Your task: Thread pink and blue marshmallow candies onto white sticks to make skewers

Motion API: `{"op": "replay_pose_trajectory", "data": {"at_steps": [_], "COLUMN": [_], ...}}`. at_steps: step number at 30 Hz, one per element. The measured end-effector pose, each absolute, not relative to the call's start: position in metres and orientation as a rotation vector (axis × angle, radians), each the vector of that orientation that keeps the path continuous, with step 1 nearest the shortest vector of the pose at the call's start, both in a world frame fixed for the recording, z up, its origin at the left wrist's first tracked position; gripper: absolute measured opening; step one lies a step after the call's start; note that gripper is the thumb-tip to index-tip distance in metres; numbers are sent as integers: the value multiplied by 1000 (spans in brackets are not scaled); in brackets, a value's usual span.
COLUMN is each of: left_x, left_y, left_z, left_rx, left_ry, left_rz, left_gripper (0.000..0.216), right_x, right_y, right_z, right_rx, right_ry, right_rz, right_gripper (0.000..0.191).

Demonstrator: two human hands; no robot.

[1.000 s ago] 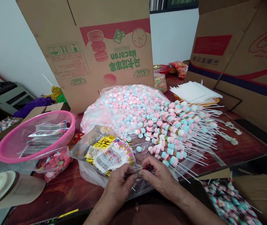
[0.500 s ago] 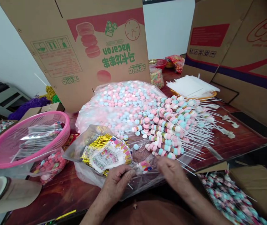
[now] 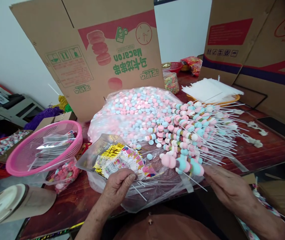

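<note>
My left hand [image 3: 119, 186] is closed, thumb pressed to the forefinger, on a small printed plastic wrapper [image 3: 149, 170] that sticks out past the fingertips. Just behind it, an open clear bag [image 3: 88, 155] holds a fan of similar wrappers with gold ties [image 3: 109, 155]. At the right, my right hand [image 3: 230, 188] has its fingertips at the end of a pink and blue marshmallow skewer [image 3: 182, 164], raised in front of the pile; its grip is partly hidden. The pile of marshmallow skewers [image 3: 195, 128] lies with its white sticks pointing right.
A big clear bag of loose marshmallows [image 3: 132, 106] stands behind, before a cardboard box [image 3: 64, 71]. On the left are a pink basket [image 3: 77, 133] of packed skewers and a lidded cup [image 3: 37, 201]. White sticks [image 3: 211, 90] lie on a yellow tray at the right.
My right hand has moved right and nearer, with a skewer raised from the front of the pile. The left hand has shifted slightly left with the wrapper. The view has turned a little left.
</note>
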State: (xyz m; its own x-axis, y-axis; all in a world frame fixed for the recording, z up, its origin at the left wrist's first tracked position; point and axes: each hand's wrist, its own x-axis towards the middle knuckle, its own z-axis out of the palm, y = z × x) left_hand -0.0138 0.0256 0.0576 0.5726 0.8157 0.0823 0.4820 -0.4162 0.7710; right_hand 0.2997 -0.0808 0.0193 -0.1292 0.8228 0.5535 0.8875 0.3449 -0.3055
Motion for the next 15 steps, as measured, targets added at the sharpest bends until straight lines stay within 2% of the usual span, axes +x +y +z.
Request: {"op": "replay_pose_trajectory", "data": {"at_steps": [4,15], "left_x": [-14,-7], "left_y": [28,44], "left_z": [62,74], "left_rx": [2091,2344], "left_ry": [975,1079], "left_rz": [533,186], "left_gripper": [32,36], "right_x": [292,290], "right_y": [-83,-91], "right_z": [32,25], "right_rx": [-1455,-1466], "right_ry": [-2049,-2186], "right_rz": [-243,-535], "right_gripper": [34,37]}}
